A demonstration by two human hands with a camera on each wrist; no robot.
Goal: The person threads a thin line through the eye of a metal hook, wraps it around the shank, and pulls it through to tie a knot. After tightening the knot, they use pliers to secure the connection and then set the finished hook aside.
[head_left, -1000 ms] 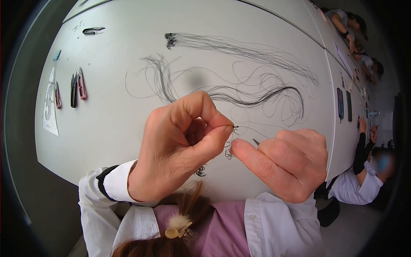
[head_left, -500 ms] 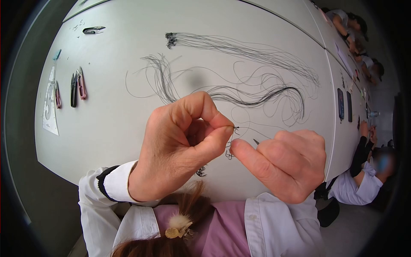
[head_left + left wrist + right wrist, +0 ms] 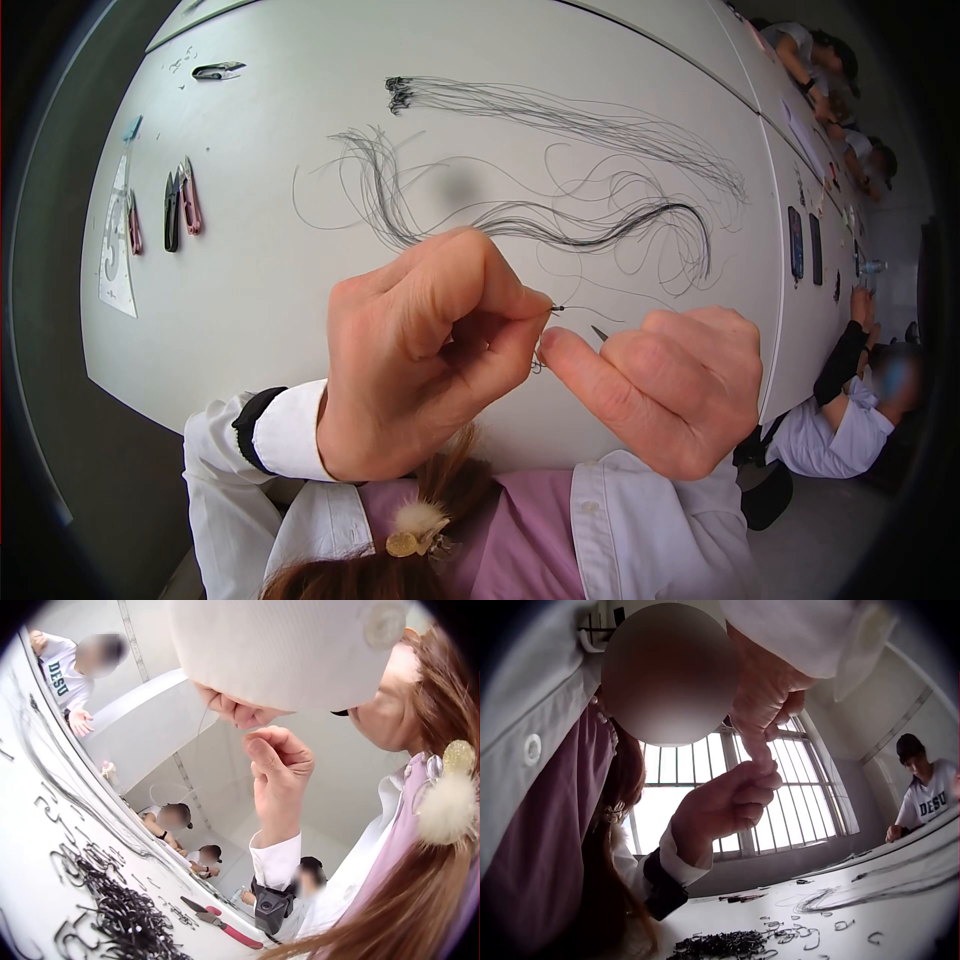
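Observation:
My left hand (image 3: 430, 350) pinches a small dark fish hook (image 3: 558, 309) between thumb and index finger, its shank end poking out past the fingertips. A thin fishing line (image 3: 595, 314) trails from it to the right. Close beside, my right hand (image 3: 660, 390) has its fingers curled, with the index fingertip just below the hook. In the left wrist view my right hand (image 3: 281, 769) pinches thumb against index finger near the left fingertips; the line there is very fine. Below the hands lies a pile of loose black fish hooks (image 3: 127, 922), mostly hidden in the head view.
Beyond my hands lie a loose bundle of lines (image 3: 590, 240) and hooks tied to lines (image 3: 398, 95). Thread snips (image 3: 172, 210) and a clear ruler (image 3: 117, 260) are at the left. Red-handled cutters (image 3: 225, 928) lie near the hook pile. Other people sit along the tables.
My left hand has rolled over and dipped slightly, bringing the hook a little lower and hiding its bend. My right hand has stayed almost in place.

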